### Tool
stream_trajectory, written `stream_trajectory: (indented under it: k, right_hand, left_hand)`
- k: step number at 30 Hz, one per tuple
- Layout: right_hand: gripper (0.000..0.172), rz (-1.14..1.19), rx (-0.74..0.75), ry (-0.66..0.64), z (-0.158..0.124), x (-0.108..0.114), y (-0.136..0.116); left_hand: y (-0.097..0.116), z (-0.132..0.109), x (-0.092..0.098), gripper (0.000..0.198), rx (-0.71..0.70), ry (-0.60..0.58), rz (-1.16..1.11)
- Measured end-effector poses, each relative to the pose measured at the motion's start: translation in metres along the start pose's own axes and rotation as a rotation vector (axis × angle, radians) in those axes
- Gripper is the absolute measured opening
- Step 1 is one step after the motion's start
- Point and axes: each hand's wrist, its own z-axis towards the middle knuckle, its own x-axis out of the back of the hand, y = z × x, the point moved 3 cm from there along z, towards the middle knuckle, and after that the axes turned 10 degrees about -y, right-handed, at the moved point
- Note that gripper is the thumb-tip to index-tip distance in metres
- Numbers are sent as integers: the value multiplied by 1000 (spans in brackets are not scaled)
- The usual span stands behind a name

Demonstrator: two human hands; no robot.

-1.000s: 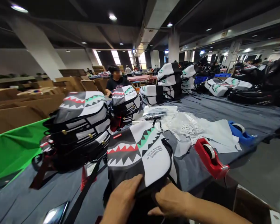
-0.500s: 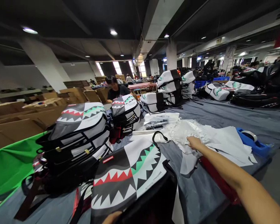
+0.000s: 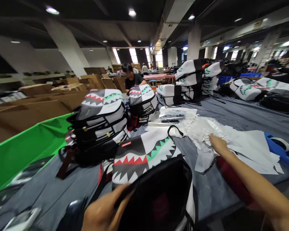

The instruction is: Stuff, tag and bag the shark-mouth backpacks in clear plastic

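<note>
A backpack (image 3: 132,160) with a grey-and-white shark-mouth print, red and green in its jagged teeth, lies in front of me. Its black mouth gapes toward me, and the interior is dark. At the opening's left edge, my left hand (image 3: 106,208) grips the rim between thumb and fingers. Further right, my right hand (image 3: 218,144) reaches out to a heap of crumpled clear plastic bags (image 3: 197,128). Its fingers are pressed together among small pale items there; what they pinch is too small to name. White paper sheets (image 3: 252,144) spread beside that hand.
Stacked backpacks (image 3: 101,125) stand at left, with a second stack (image 3: 143,102) behind. A blue tape dispenser (image 3: 281,149) sits at the right edge. Something dark red (image 3: 233,179) lies below my right forearm. A co-worker (image 3: 132,77) stands across the table. Green sheeting (image 3: 36,141) borders the left.
My view has turned left and down. The backpack's mouth has been pulled open wider, and my left hand has come fully into sight on its rim. My right hand stays at the plastic heap.
</note>
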Motion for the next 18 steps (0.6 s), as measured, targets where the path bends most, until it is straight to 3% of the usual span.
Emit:
stream_trajectory:
  k: [1, 2, 3, 4, 6, 8, 10, 12, 16, 18]
  right_hand:
    - [32, 25, 93, 133, -27, 6, -4]
    - [33, 93, 257, 381, -61, 12, -11]
    - [31, 186, 520, 652, -100, 17, -22]
    - [28, 243, 827, 765, -140, 15, -36]
    - [22, 256, 1062, 787, -202, 5, -67]
    - [17, 261, 1252, 805, -243, -2, -107]
    - [18, 252, 1345, 808, -255, 0, -142]
    - [24, 257, 1354, 810, -245, 13, -160]
    - [34, 464, 1176, 959, -206, 51, -141]
    - [42, 601, 997, 984, -185, 60, -129]
  left_hand:
    - [8, 7, 7, 32, -48, 50, 8]
    - [16, 15, 13, 35, -75, 97, 26]
    - [23, 23, 18, 36, -94, 109, 53]
    - [29, 32, 21, 36, -99, 92, 73]
    - [35, 47, 25, 29, -66, 29, 101]
    - [36, 59, 27, 20, 1, -33, 115]
    - [33, 66, 28, 17, 64, -62, 117]
    - [31, 69, 30, 17, 94, -79, 110]
    - [33, 65, 29, 19, 96, -107, 182]
    - [39, 58, 26, 19, 43, -38, 296]
